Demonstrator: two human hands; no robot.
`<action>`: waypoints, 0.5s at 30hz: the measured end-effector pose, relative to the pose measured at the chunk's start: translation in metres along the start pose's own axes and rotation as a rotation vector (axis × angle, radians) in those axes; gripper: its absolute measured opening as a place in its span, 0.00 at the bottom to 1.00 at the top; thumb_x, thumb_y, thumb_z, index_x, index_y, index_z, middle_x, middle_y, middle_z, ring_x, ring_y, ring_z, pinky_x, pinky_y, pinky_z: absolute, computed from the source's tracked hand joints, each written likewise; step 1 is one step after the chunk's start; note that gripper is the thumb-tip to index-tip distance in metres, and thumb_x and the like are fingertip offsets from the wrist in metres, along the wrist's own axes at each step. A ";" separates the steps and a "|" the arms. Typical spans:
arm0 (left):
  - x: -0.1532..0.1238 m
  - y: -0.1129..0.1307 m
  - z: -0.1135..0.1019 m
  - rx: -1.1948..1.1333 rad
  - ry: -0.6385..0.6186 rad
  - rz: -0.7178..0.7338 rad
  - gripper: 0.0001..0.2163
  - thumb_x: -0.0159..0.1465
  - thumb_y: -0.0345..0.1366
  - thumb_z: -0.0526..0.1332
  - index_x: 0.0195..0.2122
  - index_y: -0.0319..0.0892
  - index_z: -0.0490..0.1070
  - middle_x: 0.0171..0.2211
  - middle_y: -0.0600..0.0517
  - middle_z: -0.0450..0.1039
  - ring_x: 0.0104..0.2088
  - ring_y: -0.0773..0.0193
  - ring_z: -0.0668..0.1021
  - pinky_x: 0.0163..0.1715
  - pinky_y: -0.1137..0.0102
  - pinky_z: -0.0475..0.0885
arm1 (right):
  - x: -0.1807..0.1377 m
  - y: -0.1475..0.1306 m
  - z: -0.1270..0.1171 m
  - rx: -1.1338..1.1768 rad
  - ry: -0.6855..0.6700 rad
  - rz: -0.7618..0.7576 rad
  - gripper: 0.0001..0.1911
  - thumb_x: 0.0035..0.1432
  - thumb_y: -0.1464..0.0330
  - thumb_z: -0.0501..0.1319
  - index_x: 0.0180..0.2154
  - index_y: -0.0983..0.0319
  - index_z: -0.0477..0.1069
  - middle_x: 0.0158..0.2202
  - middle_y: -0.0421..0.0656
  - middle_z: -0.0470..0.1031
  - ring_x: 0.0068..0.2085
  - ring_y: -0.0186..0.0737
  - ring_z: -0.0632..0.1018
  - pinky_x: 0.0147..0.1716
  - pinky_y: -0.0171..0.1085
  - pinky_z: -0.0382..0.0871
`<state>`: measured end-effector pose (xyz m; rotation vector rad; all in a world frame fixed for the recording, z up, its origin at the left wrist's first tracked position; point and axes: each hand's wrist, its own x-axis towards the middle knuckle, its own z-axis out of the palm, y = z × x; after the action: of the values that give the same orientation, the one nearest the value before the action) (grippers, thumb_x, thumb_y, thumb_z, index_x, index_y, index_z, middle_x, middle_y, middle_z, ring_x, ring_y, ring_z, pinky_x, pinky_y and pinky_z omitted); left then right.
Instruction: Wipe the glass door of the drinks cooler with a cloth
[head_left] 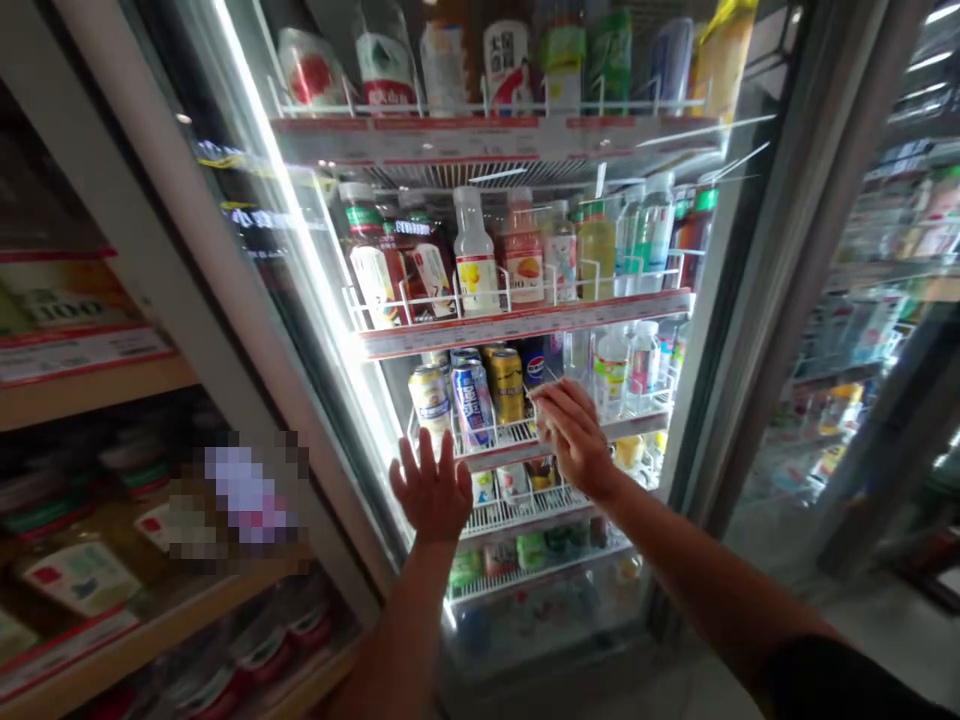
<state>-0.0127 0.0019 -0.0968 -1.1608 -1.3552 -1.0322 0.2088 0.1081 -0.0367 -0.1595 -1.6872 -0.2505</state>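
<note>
An open drinks fridge stands before me, its wire shelves [525, 322] lined with bottles and cans. My left hand [431, 490] is raised with fingers spread, palm toward the fridge, holding nothing, just below a pale can [429, 398]. My right hand [574, 432] reaches to the can shelf with fingers stretched out, empty, its fingertips near the shelf's wire front beside a gold can [508, 384] and a blue and white can [472, 402]. A blue cola can [535, 366] sits behind.
The fridge's glass door [247, 300] is swung open at the left. Wooden shelves [97, 385] with packaged goods stand at far left. A second glass-fronted cooler [877, 300] is at the right. Juice bottles [477, 260] fill the shelf above.
</note>
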 end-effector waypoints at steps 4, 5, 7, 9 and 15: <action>-0.001 -0.001 0.001 -0.061 -0.017 -0.054 0.27 0.71 0.40 0.58 0.70 0.50 0.60 0.70 0.43 0.60 0.74 0.45 0.53 0.70 0.44 0.46 | 0.024 -0.002 0.004 -0.015 0.071 -0.012 0.33 0.68 0.77 0.55 0.70 0.49 0.58 0.64 0.45 0.73 0.69 0.47 0.67 0.67 0.57 0.67; -0.001 -0.001 0.001 -0.070 -0.020 -0.063 0.27 0.71 0.40 0.58 0.70 0.50 0.60 0.70 0.43 0.60 0.74 0.45 0.53 0.70 0.44 0.46 | 0.026 -0.004 0.006 -0.010 0.053 -0.039 0.33 0.69 0.76 0.55 0.70 0.50 0.57 0.63 0.44 0.74 0.69 0.47 0.68 0.67 0.56 0.68; 0.000 0.000 0.001 -0.071 -0.018 -0.059 0.27 0.70 0.40 0.59 0.70 0.50 0.60 0.70 0.44 0.60 0.74 0.47 0.53 0.71 0.45 0.45 | 0.032 -0.007 0.008 0.019 -0.049 -0.134 0.33 0.69 0.75 0.56 0.71 0.51 0.57 0.62 0.43 0.75 0.68 0.45 0.69 0.67 0.54 0.68; 0.000 0.000 0.001 -0.051 -0.012 -0.033 0.28 0.71 0.39 0.59 0.71 0.50 0.58 0.70 0.43 0.60 0.74 0.48 0.53 0.71 0.46 0.46 | 0.051 -0.007 0.009 0.057 -0.179 -0.240 0.32 0.69 0.74 0.57 0.71 0.52 0.56 0.63 0.42 0.75 0.69 0.43 0.68 0.68 0.51 0.67; 0.003 0.000 0.001 -0.005 0.020 -0.003 0.29 0.71 0.38 0.59 0.72 0.51 0.55 0.71 0.43 0.58 0.74 0.48 0.53 0.70 0.47 0.47 | 0.152 0.004 0.016 0.055 0.008 -0.262 0.25 0.72 0.73 0.51 0.67 0.55 0.63 0.64 0.44 0.73 0.70 0.42 0.65 0.71 0.50 0.61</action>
<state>-0.0125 0.0027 -0.0936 -1.1498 -1.3394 -1.0473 0.1741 0.1098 0.1127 0.1046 -1.7040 -0.3990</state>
